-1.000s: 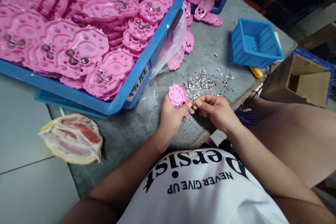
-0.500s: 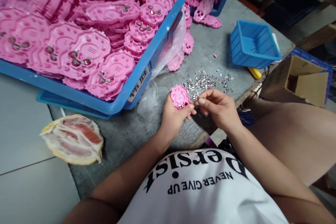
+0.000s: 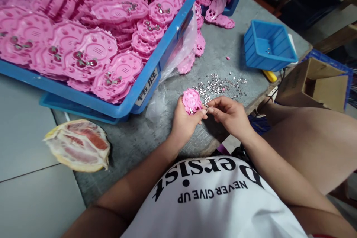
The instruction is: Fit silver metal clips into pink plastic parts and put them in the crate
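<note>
Above the grey table (image 3: 223, 50), left hand (image 3: 184, 124) clasps a pink part (image 3: 191, 101); right hand (image 3: 230, 117) pinches fingers together (a clip, perhaps).

Head-worn view, steeply down, close over table (image 3: 223, 50)

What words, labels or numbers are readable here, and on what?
"NEVER GIVE UP": on the white T-shirt, upside down.
"ersist": larger letters on the same shirt, with the first letter partly hidden.
The white label on the blue crate: handwritten characters, too blurred to read.
On the cardboard box: faint print, too small to read.
On the pink part in the left hand: no writing visible.
</note>
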Tool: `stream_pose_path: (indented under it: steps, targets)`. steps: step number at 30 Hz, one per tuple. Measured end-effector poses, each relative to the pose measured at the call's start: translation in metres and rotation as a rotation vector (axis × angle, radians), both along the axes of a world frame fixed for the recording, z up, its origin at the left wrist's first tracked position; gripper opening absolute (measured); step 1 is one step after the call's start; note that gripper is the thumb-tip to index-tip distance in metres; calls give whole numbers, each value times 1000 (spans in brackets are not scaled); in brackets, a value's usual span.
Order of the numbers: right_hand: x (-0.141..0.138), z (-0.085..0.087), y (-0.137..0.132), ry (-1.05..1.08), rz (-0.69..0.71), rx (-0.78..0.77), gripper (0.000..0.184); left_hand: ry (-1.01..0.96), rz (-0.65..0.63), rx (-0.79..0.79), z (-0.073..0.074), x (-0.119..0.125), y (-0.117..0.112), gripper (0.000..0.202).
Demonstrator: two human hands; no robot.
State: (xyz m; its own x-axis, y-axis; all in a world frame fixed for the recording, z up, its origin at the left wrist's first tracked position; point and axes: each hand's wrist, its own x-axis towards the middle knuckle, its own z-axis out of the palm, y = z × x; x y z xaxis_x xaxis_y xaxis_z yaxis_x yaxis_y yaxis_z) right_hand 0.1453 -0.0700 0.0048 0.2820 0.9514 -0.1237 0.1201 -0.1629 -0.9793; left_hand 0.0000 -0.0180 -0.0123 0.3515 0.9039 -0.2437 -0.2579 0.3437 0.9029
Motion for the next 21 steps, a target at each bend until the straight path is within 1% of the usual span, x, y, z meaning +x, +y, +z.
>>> stream_pose_path:
  steps: [3, 7, 10, 13, 16, 19, 21]
  targets:
    - [-3, 2, 0, 22, -3, 8, 29, 18, 21, 20, 0, 0, -1, 43]
    - [-6, 5, 0, 167, -12, -50, 39, 9, 53, 44, 2, 0, -2, 45]
    - [-6, 5, 0, 236, 2, -86, 41, -6, 48, 24, 4, 0, -3, 45]
    - [-5, 4, 1, 251, -9, -95, 40, -58, 20, 8, 5, -1, -2, 46]
    - [-4, 4, 1, 165, -57, -21, 34, -161, -36, -45, 5, -1, -2, 47]
    - [-3, 4, 1, -29, -57, 88, 25, -234, -66, -114, 4, 0, -1, 61]
    - [-4, 4, 1, -122, -36, 111, 22, -245, -88, -119, 4, 1, -1, 69]
